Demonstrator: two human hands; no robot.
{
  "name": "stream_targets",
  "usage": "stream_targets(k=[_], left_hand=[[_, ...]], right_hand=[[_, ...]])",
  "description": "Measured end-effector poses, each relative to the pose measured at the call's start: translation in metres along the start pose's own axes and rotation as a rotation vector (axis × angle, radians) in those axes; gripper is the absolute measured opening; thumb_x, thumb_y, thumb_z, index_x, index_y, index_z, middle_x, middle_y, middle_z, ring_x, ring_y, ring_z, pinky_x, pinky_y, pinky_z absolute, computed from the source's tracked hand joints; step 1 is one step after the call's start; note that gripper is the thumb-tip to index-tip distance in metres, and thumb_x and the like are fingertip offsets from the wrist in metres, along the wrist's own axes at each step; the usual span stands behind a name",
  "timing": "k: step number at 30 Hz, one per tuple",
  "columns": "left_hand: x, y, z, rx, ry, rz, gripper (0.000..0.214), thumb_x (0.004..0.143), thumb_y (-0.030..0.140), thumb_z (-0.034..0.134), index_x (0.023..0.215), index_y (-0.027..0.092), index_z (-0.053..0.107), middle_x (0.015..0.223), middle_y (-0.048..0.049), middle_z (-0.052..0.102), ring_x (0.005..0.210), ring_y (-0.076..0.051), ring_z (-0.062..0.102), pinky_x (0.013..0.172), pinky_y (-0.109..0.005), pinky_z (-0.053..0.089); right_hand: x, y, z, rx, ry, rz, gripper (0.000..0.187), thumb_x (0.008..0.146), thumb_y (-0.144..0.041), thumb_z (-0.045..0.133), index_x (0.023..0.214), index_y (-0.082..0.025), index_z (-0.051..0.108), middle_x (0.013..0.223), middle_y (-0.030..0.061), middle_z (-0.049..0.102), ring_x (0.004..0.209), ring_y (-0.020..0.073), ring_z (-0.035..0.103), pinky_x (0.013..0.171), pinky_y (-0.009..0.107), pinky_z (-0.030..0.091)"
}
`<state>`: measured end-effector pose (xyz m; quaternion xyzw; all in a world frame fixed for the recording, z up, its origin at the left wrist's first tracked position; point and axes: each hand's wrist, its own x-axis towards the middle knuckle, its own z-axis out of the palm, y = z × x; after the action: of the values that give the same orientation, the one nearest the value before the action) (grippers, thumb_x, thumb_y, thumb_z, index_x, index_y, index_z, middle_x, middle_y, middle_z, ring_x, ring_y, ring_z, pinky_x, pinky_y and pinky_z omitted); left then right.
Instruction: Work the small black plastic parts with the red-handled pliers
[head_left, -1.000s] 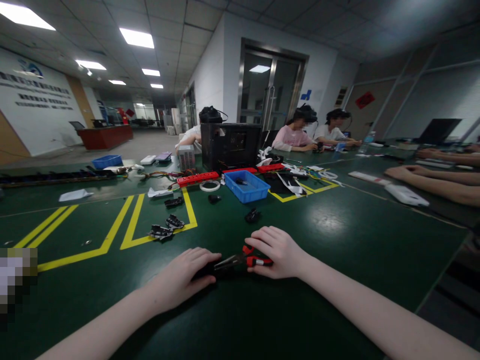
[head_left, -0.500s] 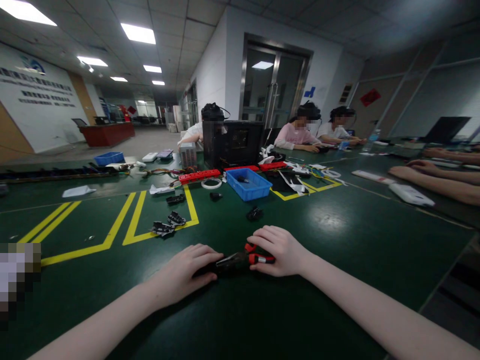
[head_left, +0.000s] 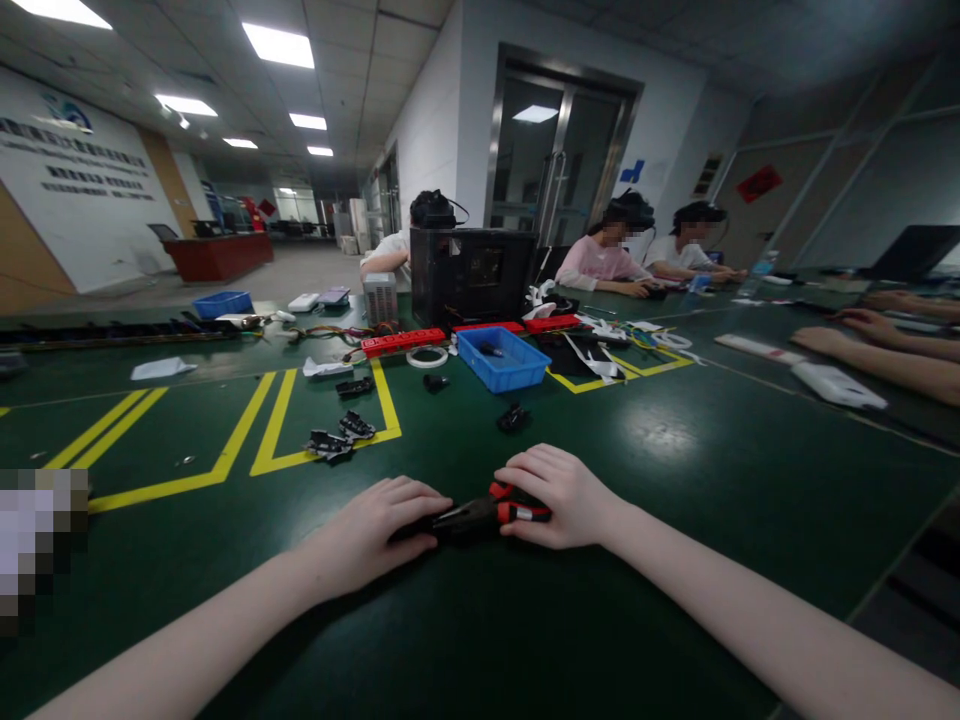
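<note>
My right hand (head_left: 559, 497) is closed around the red handles of a pair of long-nose pliers (head_left: 476, 516). The handles stand slightly apart, and the dark jaws point left. My left hand (head_left: 382, 525) grips a small black part (head_left: 409, 530) between thumb and fingers. The plier tips meet or overlap this part by the left fingertips; exact contact is too dark to make out. Beyond my hands, a black plastic piece (head_left: 514, 418) lies on the green table (head_left: 660, 610).
A blue bin (head_left: 504, 375) with a dark item inside stands ahead. Several black plastic pieces (head_left: 330, 444) lie by yellow tape at left. Behind are red power strips (head_left: 403, 343) and a black computer case (head_left: 472, 278). Co-workers sit across the table, and other people's arms (head_left: 877, 350) rest at right.
The camera view has shifted a little, so the background sits slightly higher and further right. Both hands keep their grips, with the pliers nearly unmoved between them.
</note>
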<state>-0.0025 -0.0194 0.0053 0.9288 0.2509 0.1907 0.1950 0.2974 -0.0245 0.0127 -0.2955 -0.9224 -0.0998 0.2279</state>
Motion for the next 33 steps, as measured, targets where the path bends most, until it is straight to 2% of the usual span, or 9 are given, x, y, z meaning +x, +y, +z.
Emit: stream_targets(k=[5, 12, 17, 21, 27, 33], left_hand=[[0.0007, -0.0031, 0.0012, 0.007, -0.025, 0.012, 0.035, 0.096, 0.023, 0.055, 0.131, 0.024, 0.055, 0.126, -0.0079, 0.063, 0.111, -0.024, 0.059, 0.095, -0.041, 0.049], [-0.0004, -0.0031, 0.0026, 0.004, -0.022, -0.005, 0.036, 0.097, 0.023, 0.055, 0.133, 0.025, 0.054, 0.127, -0.0063, 0.063, 0.114, -0.023, 0.058, 0.097, -0.041, 0.048], [0.0002, -0.002, 0.0011, 0.002, -0.026, -0.004, 0.036, 0.096, 0.022, 0.056, 0.132, 0.025, 0.054, 0.126, -0.0069, 0.063, 0.113, -0.023, 0.058, 0.096, -0.041, 0.048], [0.0009, -0.0018, -0.0009, 0.003, -0.032, 0.017, 0.031, 0.097, 0.02, 0.055, 0.126, 0.027, 0.061, 0.127, -0.0059, 0.063, 0.113, -0.023, 0.058, 0.096, -0.041, 0.048], [0.001, -0.0009, -0.003, 0.016, -0.028, 0.027, 0.029, 0.096, 0.02, 0.057, 0.123, 0.027, 0.066, 0.127, -0.0069, 0.062, 0.111, -0.024, 0.059, 0.094, -0.041, 0.049], [0.0005, -0.0053, -0.0008, -0.005, -0.031, 0.039, 0.025, 0.096, 0.021, 0.058, 0.119, 0.026, 0.066, 0.128, -0.0063, 0.063, 0.112, -0.023, 0.06, 0.094, -0.04, 0.049]], right_hand=[[0.0007, -0.0007, 0.0007, 0.006, 0.037, -0.024, 0.044, 0.085, -0.053, 0.063, 0.106, -0.014, 0.064, 0.093, 0.0095, 0.07, 0.085, 0.0206, 0.065, 0.093, 0.042, 0.048], [0.0008, -0.0031, -0.0015, -0.044, 0.016, -0.025, 0.04, 0.087, -0.053, 0.06, 0.102, -0.015, 0.063, 0.089, 0.0066, 0.071, 0.082, 0.02, 0.066, 0.107, 0.049, 0.038], [0.0014, -0.0046, -0.0023, -0.061, 0.009, -0.048, 0.039, 0.088, -0.052, 0.058, 0.1, -0.015, 0.063, 0.088, 0.0065, 0.07, 0.083, 0.0201, 0.066, 0.109, 0.049, 0.035], [0.001, -0.0025, -0.0029, -0.076, 0.004, -0.052, 0.04, 0.087, -0.052, 0.06, 0.099, -0.015, 0.063, 0.088, 0.0068, 0.07, 0.083, 0.0205, 0.065, 0.108, 0.05, 0.035], [0.0007, 0.0035, -0.0045, -0.091, 0.061, -0.047, 0.047, 0.087, -0.053, 0.059, 0.113, -0.014, 0.062, 0.101, 0.0113, 0.071, 0.095, 0.0236, 0.065, 0.101, 0.048, 0.041], [0.0019, 0.0011, -0.0034, -0.074, 0.051, -0.049, 0.048, 0.087, -0.053, 0.061, 0.114, -0.014, 0.063, 0.102, 0.0122, 0.07, 0.095, 0.0237, 0.065, 0.099, 0.048, 0.043]])
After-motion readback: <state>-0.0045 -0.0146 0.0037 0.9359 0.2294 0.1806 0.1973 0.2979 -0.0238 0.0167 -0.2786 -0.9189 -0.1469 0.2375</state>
